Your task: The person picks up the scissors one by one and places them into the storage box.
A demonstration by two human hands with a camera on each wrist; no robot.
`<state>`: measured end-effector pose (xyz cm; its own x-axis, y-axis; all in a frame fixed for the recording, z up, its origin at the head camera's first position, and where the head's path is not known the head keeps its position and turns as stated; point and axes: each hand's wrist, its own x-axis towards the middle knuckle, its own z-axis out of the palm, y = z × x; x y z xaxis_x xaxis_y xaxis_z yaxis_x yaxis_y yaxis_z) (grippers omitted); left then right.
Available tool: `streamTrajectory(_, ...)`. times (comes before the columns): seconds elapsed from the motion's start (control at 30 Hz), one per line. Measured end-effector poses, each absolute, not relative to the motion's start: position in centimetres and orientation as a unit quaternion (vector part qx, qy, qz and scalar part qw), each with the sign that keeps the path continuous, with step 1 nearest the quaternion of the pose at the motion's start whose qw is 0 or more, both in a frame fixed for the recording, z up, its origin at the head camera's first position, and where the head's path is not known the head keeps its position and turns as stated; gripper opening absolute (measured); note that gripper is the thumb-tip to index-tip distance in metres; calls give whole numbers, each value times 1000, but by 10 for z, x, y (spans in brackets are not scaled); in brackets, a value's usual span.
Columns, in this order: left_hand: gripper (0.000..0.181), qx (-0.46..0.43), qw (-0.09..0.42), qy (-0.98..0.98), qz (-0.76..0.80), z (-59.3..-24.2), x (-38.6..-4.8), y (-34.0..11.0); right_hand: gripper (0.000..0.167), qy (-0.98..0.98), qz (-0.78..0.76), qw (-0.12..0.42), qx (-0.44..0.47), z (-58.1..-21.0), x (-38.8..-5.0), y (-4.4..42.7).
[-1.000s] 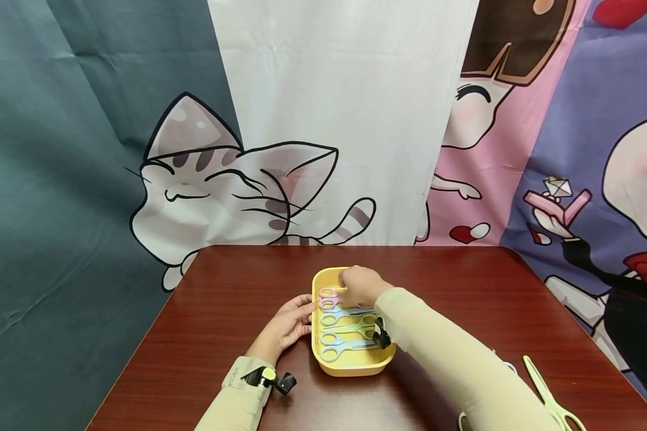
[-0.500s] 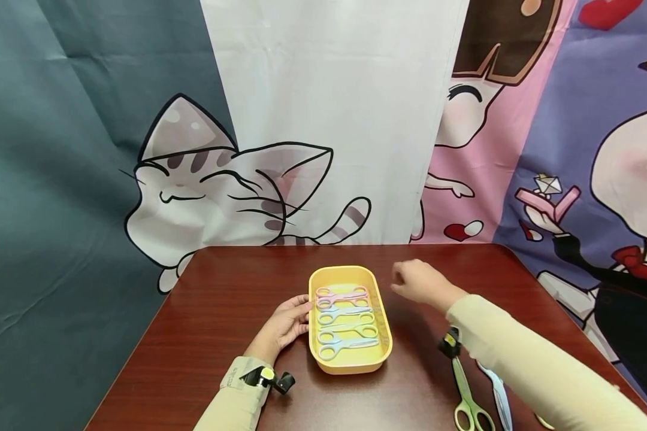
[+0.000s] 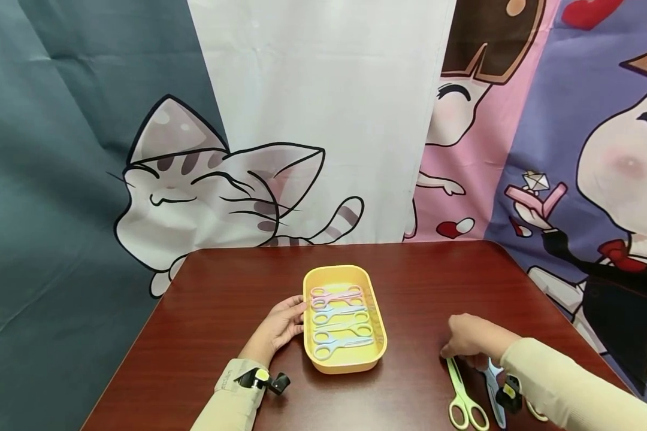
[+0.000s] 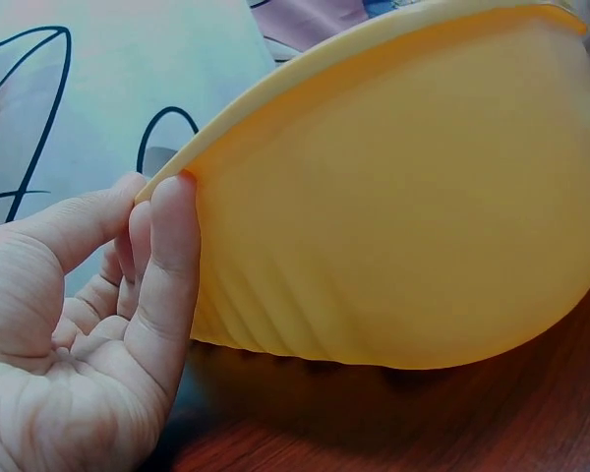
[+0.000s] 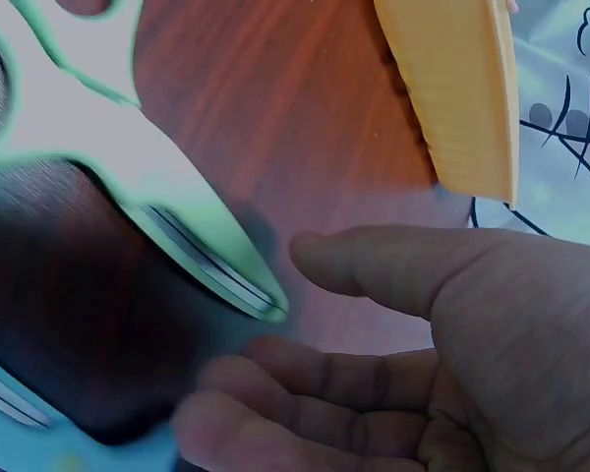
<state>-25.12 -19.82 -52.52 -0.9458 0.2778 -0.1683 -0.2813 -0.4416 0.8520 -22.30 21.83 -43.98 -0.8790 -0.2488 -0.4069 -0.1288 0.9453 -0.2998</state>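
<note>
A yellow plastic tray (image 3: 384, 341) stands on the table with several small scissors in it, among them pink scissors (image 3: 336, 297), green scissors (image 3: 350, 326) and blue scissors (image 3: 339, 343). My left hand (image 3: 277, 328) pinches the tray's left rim between thumb and finger; the left wrist view shows the tray's outer wall (image 4: 393, 197). Over on the right, my right hand (image 3: 477, 338) is at the tip of loose green scissors (image 3: 462, 395). In the right wrist view its thumb and fingers stand apart around that tip with nothing held. Blue scissors (image 3: 494, 392) lie beside the green ones.
Part of another pale green handle (image 3: 536, 413) shows by the right sleeve, the rest hidden. The dark red wooden table (image 3: 410, 287) ends at the back against a cartoon-printed curtain (image 3: 313, 120).
My right hand has come out of the tray and moved right and nearer, down to the loose scissors. The left hand keeps its place at the tray rim.
</note>
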Motion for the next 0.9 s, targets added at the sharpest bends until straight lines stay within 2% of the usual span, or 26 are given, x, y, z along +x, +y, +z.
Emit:
streamTrajectory(0.13,13,-1,160,503,849,-526,-251,-200,31,948,-159,265,-78,-441,-215,218)
streamTrajectory(0.57,11,-2,164,493,854,-527,-250,-201,23,953,-195,221,-66,-451,-221,211)
streamTrajectory(0.9,13,-4,162,502,850,-526,-250,-199,29,973,-177,85,-117,-439,-252,186)
